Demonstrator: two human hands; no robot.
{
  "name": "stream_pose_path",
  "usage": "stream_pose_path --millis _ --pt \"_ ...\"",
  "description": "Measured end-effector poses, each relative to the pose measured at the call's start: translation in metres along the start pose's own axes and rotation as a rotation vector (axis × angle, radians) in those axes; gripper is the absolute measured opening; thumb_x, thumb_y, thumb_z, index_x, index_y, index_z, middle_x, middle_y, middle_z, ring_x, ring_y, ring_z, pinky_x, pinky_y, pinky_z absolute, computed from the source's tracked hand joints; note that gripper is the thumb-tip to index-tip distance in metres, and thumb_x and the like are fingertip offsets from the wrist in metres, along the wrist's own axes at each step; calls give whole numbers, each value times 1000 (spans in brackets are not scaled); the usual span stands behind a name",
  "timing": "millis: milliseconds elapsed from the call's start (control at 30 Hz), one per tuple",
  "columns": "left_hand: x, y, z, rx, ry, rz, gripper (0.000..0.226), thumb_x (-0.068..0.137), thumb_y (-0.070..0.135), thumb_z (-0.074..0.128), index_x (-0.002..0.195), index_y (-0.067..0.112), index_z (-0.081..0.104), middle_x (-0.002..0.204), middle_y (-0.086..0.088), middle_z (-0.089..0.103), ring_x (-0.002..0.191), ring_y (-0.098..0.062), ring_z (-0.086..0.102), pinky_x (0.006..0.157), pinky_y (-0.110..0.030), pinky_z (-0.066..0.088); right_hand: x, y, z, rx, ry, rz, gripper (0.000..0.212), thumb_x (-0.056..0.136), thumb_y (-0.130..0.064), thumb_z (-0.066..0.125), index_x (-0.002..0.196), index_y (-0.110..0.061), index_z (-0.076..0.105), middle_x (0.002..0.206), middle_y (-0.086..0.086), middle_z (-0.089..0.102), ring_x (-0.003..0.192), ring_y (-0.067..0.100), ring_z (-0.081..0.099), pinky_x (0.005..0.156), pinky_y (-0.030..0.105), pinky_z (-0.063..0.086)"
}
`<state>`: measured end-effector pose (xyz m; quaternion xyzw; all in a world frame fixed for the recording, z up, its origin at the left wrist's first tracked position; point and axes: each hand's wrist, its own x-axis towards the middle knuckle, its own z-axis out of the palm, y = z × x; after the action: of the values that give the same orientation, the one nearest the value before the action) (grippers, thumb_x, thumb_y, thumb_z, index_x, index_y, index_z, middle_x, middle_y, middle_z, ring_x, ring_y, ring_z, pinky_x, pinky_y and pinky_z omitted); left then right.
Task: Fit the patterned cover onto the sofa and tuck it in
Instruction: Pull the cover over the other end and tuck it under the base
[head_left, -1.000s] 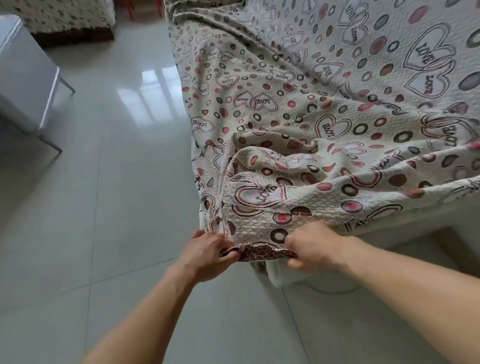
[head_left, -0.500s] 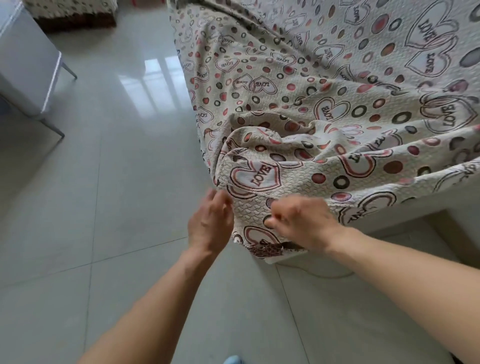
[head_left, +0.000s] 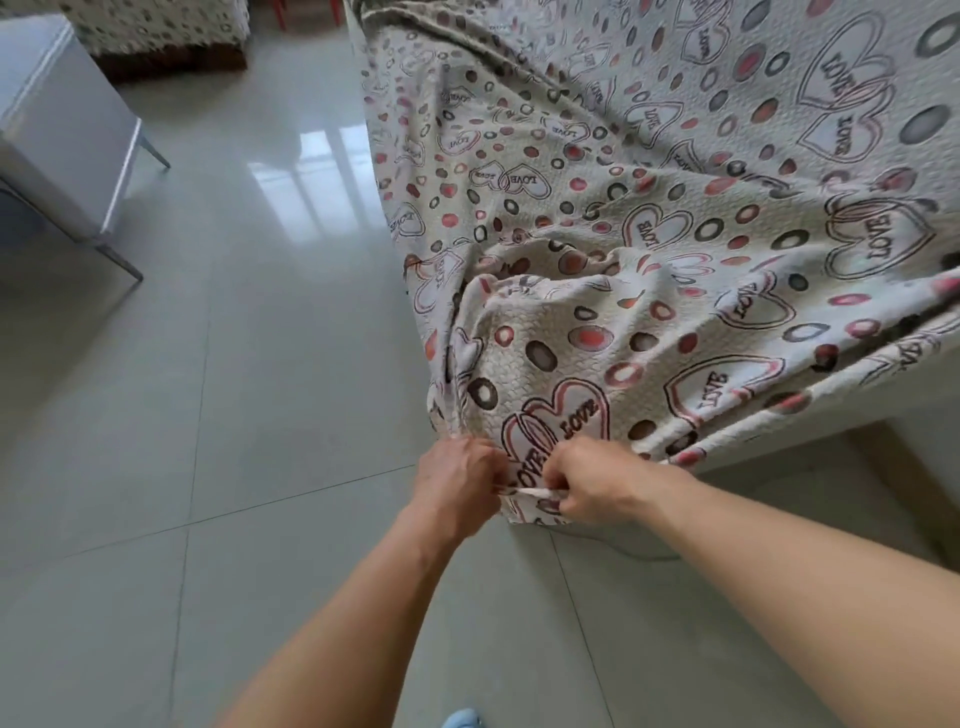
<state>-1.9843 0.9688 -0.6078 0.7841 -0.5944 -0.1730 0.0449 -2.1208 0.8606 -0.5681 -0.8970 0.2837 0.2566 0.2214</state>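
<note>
Both hands, left hand (head_left: 457, 480) and right hand (head_left: 597, 486), pinch the cream heart-patterned quilted cover (head_left: 649, 218) at its six o'clock corner, fingers curled tight.

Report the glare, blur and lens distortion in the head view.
Head view: window glare streaks the glossy floor tiles; wide-angle bending curves the tile seams and splays the forearms; the left hand and right hand, both gripping the patterned cover hem, look slightly soft, while the print stays readable.
</note>
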Motion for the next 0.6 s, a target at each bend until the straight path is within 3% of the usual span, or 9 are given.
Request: stream_pose_path --millis 100,167,267,367,433,500,600 --pt "-19 13 16 -36 -22 -10 14 70 16 57 81 22 65 88 4 65 87 -20 61 65 -26 43 -13 -2 13 -33 -90 -22 6 72 -20 62 73 -24 58 78 0 58 85 28 63 67 27 43" --pt "-31 17 28 -73 -45 -27 18 72 17 58 88 20 67 94 4 65 91 -19 60 68 -27 46 -22 -5 23 -92 -129 -33 4 76 -21 61 76 -20 57 79 1 59 86 28 63 66 26 42" --pt "-43 22 45 -111 -120 -32 21 74 16 57 92 19 68 100 3 64 99 -20 59 78 -31 49 -32 -14 38 -152 -191 -38 7 82 -20 59 80 -21 52 92 7 61 97 30 63 70 28 40" --pt "-45 21 57 -136 -114 -52 24 79 13 55 98 22 67 106 4 63 105 -20 56 80 -31 46 -30 -15 46 -200 -187 -29 10 86 -19 57 96 -17 60 109 10 65 104 31 62 77 31 45" --pt "-43 14 61 -214 -82 -91 27 83 14 56 104 28 64 114 7 61 110 -17 54 86 -30 45 -25 -12 45 -269 -124 -22 21 88 -15 52 106 -16 62 113 9 65 106 31 62 80 33 47" --pt "-44 7 60 -312 9 -142 30 85 13 56 107 32 63 118 13 60 111 -13 55 87 -29 46 -22 -10 42 -286 34 -27 20 93 -23 48 106 -18 62 112 4 65 106 27 60 78 32 45" --pt "-37 3 42 -469 365 -356 21 88 17 57 105 27 62 107 9 60 96 -13 60 73 -29 49 -17 -4 34 -154 401 -88 25 96 -41 45 87 -21 58 94 -4 63 92 18 60 63 28 42"
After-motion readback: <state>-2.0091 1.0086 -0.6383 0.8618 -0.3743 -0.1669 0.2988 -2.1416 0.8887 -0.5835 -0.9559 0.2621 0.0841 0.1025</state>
